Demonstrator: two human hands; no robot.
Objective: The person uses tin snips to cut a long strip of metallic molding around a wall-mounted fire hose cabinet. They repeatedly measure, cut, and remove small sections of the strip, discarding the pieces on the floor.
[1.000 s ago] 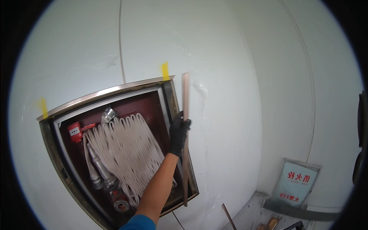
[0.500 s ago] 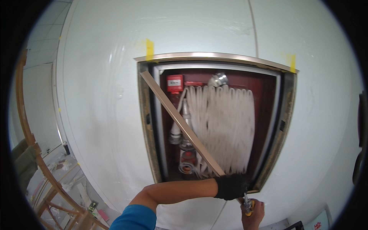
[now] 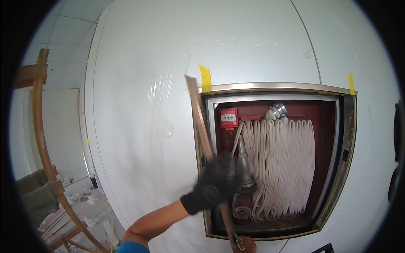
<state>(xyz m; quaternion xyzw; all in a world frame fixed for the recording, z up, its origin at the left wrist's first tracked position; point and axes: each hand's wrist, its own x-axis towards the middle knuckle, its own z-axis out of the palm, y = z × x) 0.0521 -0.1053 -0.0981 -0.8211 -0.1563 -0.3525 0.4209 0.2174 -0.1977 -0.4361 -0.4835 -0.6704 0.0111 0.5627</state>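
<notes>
A long bronze-coloured metal trim strip stands steeply across the left side of a recessed fire hose cabinet. My left hand, in a black glove, lies over the strip's middle. Its fingers are smeared by motion, so their grip is unclear. At the strip's lower end my bare right hand is closed around yellow-handled snips, partly cut off by the frame's bottom. A similar trim strip runs along the cabinet's top edge, with yellow tape near its left end and another piece near its right.
Inside the cabinet are a folded white hose, a red alarm box, a metal nozzle and a red valve. A wooden frame stands at the left, near a green armchair and floor debris.
The loose strip has swung from a diagonal across the cabinet to nearly upright at its left side. My left hand has moved up and left along it; my right hand has shifted left with the snips.
</notes>
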